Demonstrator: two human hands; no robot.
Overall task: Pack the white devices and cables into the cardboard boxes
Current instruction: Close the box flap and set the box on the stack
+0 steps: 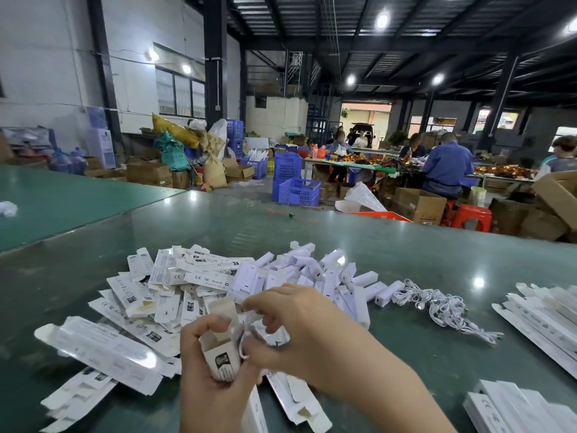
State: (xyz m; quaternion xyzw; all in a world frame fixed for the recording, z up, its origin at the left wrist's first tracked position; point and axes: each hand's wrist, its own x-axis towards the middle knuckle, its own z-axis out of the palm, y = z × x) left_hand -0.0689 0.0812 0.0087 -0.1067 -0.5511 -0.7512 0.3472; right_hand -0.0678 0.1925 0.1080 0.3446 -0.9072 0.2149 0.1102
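While your left hand [199, 354] grips an open carton [220, 354] upright near the table's near edge, the rest lies around it as follows:

- Left hand: fingers curled round the carton's lower half, thumb on its left side; top flap stands open.
- Right hand [299, 323]: just right of the carton, fingertips pinched together on a white cable [245, 345] at the carton's mouth; how far the cable is in, you cannot tell.
- Flat printed cartons [162, 295]: a loose heap behind and left of the carton, several spilling under your left wrist.
- White devices [324, 273]: a pile behind your right hand, beyond the carton.
- Coiled cables [443, 307]: a tangle right of the devices, well apart from the carton.
- Long flat cartons [543, 320]: stacked far right.
- Green table [343, 232]: bears all of these.
- Blue crates [296, 189] and seated workers [446, 164]: far beyond the table.
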